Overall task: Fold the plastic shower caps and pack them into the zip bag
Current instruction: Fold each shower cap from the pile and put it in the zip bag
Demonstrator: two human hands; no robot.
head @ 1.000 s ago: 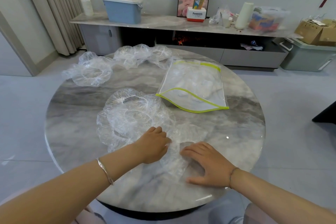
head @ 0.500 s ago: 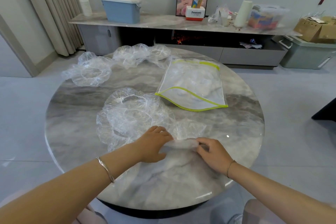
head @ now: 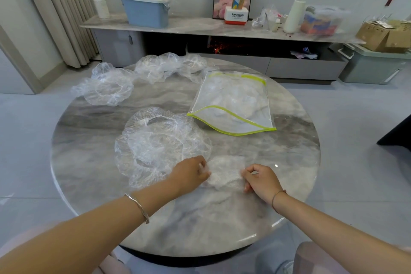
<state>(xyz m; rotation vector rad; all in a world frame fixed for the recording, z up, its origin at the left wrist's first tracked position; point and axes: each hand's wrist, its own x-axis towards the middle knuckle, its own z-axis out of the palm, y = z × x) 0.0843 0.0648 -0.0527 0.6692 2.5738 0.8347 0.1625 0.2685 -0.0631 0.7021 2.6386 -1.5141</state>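
While both hands are working close to the near rim, the round marble table [head: 293, 158] is filling most of the view, and its edge is curving round just in front of the person. On its right half the zip bag [head: 233, 104] is lying flat, with its long axis running from near to far and leaning a little to the right; its near end, edged in yellow-green, is facing the person and is gaping slightly, and something whitish is showing inside. Left of the bag, and just apart from it, a spread shower cap [head: 155, 144] is lying open with its elastic ring upward. A loose cap [head: 106, 87] is sitting near the far left edge, and a heap of caps [head: 169, 66] is reaching along the far edge to the bag's far left corner. Bare marble is lying open to the right of the hands, up to the right rim, and also between the hands and the near rim. The folded shower cap [head: 224, 173] is stretching as a short band from left to right between the hands, beside the spread one. The left hand [head: 191, 176] is pinching its left end with curled fingers, and the right hand [head: 262, 181] is pinching its right end between thumb and forefinger.
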